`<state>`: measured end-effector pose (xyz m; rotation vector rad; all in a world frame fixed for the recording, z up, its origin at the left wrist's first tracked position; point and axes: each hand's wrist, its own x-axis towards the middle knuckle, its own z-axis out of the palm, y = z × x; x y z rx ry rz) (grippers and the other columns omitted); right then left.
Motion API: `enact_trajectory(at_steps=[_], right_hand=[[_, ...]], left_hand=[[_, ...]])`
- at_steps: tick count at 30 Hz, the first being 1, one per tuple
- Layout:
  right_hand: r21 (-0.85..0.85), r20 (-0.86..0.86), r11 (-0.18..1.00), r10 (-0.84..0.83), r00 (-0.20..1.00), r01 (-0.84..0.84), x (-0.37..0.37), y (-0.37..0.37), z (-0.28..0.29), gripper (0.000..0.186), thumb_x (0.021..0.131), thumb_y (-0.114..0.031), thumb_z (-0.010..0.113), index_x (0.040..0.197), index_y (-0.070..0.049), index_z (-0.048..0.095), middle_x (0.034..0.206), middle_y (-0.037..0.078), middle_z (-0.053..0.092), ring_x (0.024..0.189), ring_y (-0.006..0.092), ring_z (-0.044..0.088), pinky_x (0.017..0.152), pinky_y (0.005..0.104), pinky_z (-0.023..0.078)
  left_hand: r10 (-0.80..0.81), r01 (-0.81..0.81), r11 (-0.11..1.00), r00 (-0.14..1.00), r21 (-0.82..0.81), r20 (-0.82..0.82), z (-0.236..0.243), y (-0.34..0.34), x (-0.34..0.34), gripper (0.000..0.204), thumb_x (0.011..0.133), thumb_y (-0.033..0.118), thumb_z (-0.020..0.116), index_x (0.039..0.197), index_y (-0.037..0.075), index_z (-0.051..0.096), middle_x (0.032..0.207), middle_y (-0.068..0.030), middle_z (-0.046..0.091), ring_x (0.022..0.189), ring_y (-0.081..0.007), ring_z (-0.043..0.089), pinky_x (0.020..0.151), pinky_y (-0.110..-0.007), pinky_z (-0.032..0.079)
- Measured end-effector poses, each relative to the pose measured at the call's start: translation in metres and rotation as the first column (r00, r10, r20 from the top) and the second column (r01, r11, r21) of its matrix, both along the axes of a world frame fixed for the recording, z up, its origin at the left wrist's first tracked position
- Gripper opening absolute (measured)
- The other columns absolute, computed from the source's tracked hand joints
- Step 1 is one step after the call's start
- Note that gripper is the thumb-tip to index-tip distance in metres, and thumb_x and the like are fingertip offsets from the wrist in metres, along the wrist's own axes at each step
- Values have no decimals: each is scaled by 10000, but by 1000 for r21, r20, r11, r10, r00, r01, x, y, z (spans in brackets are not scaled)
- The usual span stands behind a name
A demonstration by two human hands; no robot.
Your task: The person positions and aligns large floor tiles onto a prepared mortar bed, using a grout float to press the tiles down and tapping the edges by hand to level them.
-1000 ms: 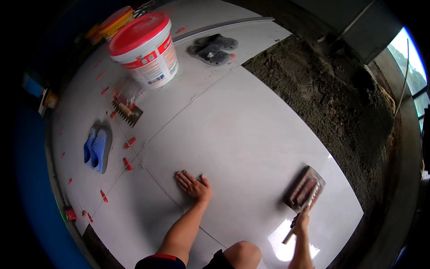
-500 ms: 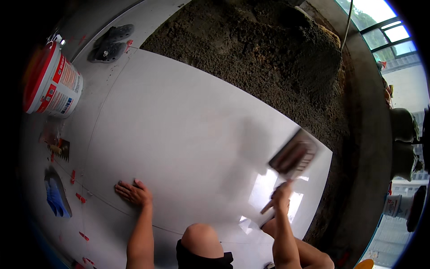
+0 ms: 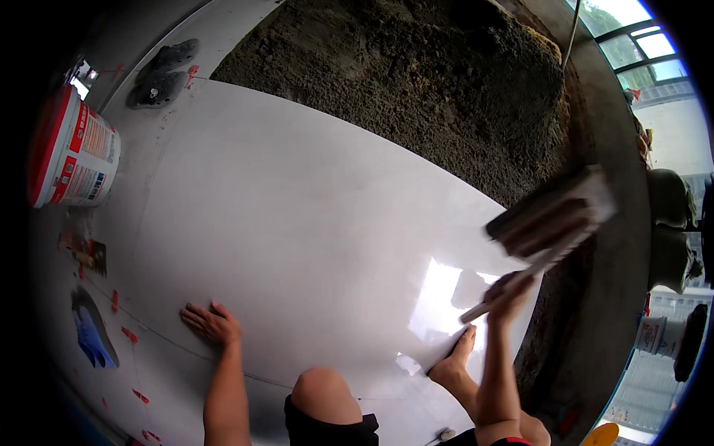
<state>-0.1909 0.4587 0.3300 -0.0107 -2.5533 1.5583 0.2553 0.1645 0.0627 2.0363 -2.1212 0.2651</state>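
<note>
A large glossy white tile (image 3: 297, 201) lies in front of me, and its far edge meets a bed of dark, rough mortar (image 3: 409, 97). My left hand (image 3: 213, 323) rests flat on the tile near its left edge, fingers spread. Raised above the tile's right corner is a tile beater (image 3: 554, 212) with a broad rectangular head, blurred by motion. My right hand (image 3: 510, 297) is wrapped round its handle. My bare foot (image 3: 455, 364) is on the tile beside that hand.
At the left stand a white and red bucket (image 3: 82, 152), a notched trowel (image 3: 95, 259) and a blue slipper (image 3: 93, 334). Dark clogs (image 3: 160, 74) lie at the far left. Red levelling wedges (image 3: 129, 336) line the joint. A wall and windows (image 3: 643, 56) run along the right.
The tile beater has swung up and to the right, off the tile, with my right hand. My left hand stays flat on the tile. The whole view has shifted slightly.
</note>
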Motion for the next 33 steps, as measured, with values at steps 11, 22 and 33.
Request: enact_trajectory(at_steps=[11, 22, 33], right_hand=[[-13, 388, 782, 579, 717, -624, -89, -99, 87, 569, 1021, -639, 389, 780, -133, 489, 564, -40, 416, 384, 67, 361, 353, 244, 311], [277, 767, 772, 181, 616, -572, 10, -194, -68, 612, 1030, -602, 392, 732, -83, 520, 582, 40, 491, 429, 179, 463, 407, 362, 389], [151, -38, 872, 476, 879, -465, 43, -218, 10, 571, 1036, -621, 337, 770, -126, 443, 532, -27, 388, 388, 71, 366, 358, 263, 346]], left_hand=[[47, -43, 992, 998, 115, -29, 21, -1, -4, 846, 1000, 521, 394, 1555, -84, 188, 1642, -280, 107, 1538, -397, 90, 1247, -478, 74], [37, -25, 989, 996, 146, -79, 35, -2, -8, 927, 966, 585, 456, 1535, -107, 215, 1627, -306, 134, 1527, -421, 115, 1240, -494, 94], [94, -58, 964, 987, 260, -129, 44, -6, -6, 1110, 877, 687, 534, 1545, -111, 146, 1625, -312, 109, 1526, -436, 75, 1234, -529, 74]])
